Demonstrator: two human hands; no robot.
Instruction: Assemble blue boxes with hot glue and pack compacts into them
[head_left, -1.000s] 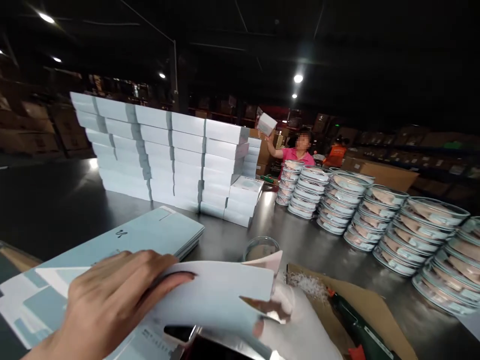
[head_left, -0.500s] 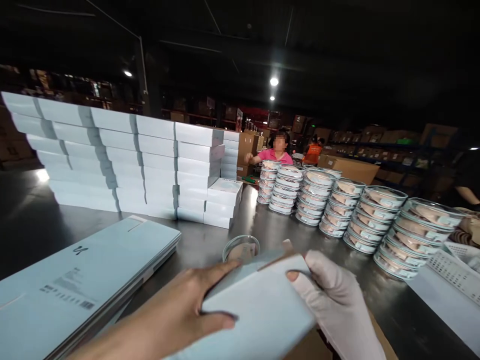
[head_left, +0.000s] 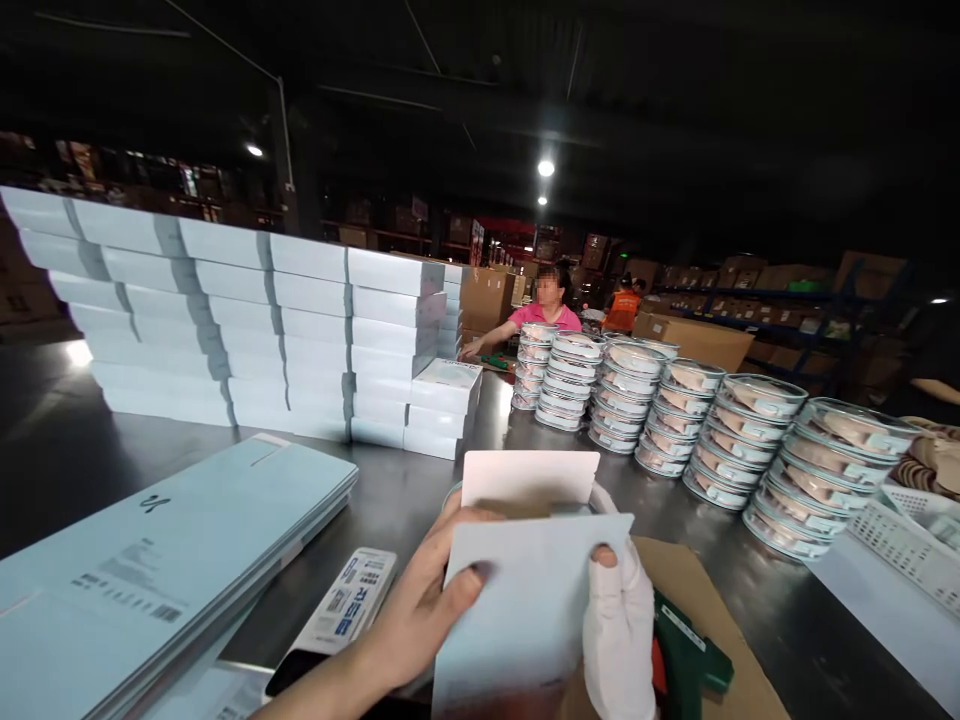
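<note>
A pale blue cardboard box [head_left: 517, 600] stands upright in front of me with its top flap [head_left: 529, 477] open and pointing away. My left hand [head_left: 427, 605], bare, grips its left edge with the thumb on the near face. My right hand [head_left: 619, 625], in a white glove, grips the right edge with a bare fingertip on the near face. A clear round dish sits behind the box, mostly hidden by it.
Flat blue carton blanks [head_left: 150, 560] lie stacked at left. A wall of white boxes [head_left: 247, 320] stands behind, stacks of clear round containers [head_left: 720, 430] at right. A green tool [head_left: 686, 650] on brown cardboard, a label strip [head_left: 345, 600], a white basket [head_left: 911, 515]. A person in pink [head_left: 544, 315] works at the far end.
The box has turned from lying slanted between my hands to standing upright with its flap raised. My hands shifted to its side edges. The far person lowered an arm to the table.
</note>
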